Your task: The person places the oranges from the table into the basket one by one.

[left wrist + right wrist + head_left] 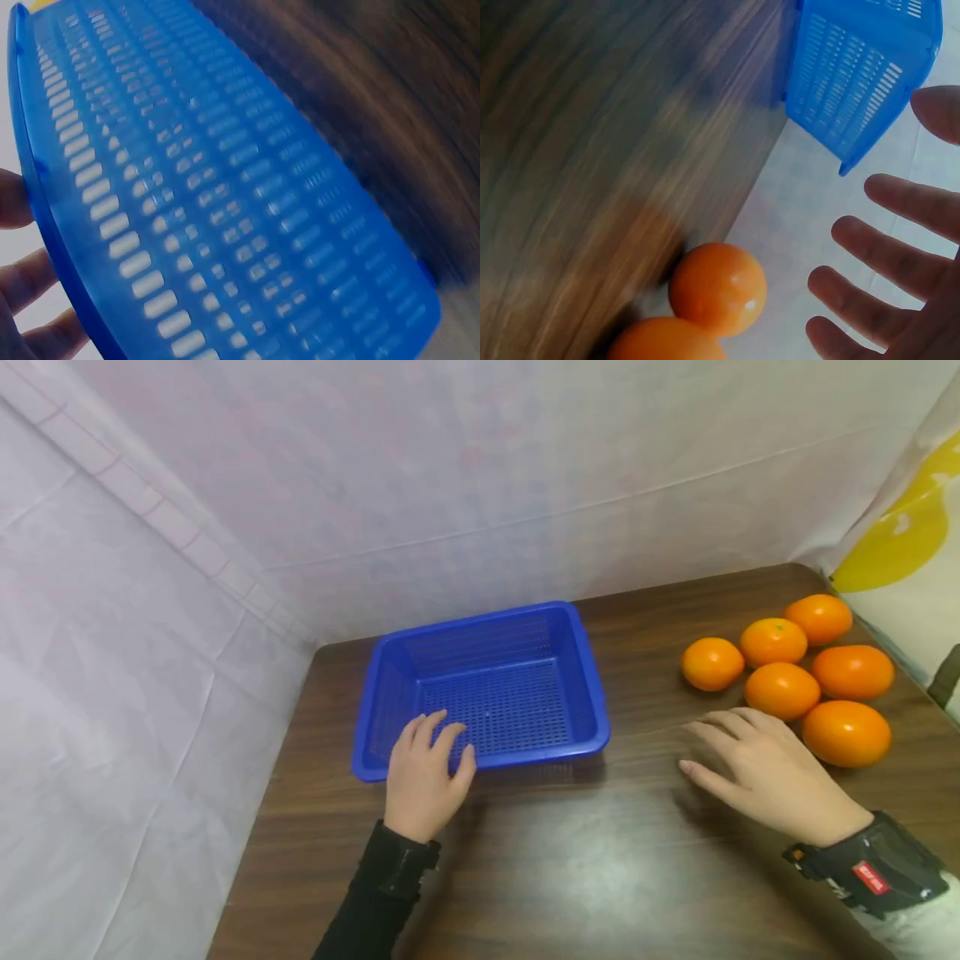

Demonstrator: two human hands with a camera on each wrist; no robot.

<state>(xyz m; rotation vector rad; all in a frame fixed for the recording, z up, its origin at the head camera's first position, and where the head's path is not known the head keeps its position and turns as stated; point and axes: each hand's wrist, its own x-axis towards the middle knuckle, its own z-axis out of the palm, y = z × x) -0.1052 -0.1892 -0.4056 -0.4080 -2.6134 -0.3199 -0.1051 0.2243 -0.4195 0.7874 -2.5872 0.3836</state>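
Oranges (782,691), six together, sat at the right side of the table (585,860), just beyond the right hand (780,777) — empty, fingers loosely spread. The left hand (422,785), also empty and relaxed, reached over a blue basket's (540,756) near rim.

You've got a dark wood-grain table (540,910) there, a soft glare (600,852) on its top, pale creased sheeting (487,468) behind and left, plus yellow shapes (900,543) far right.
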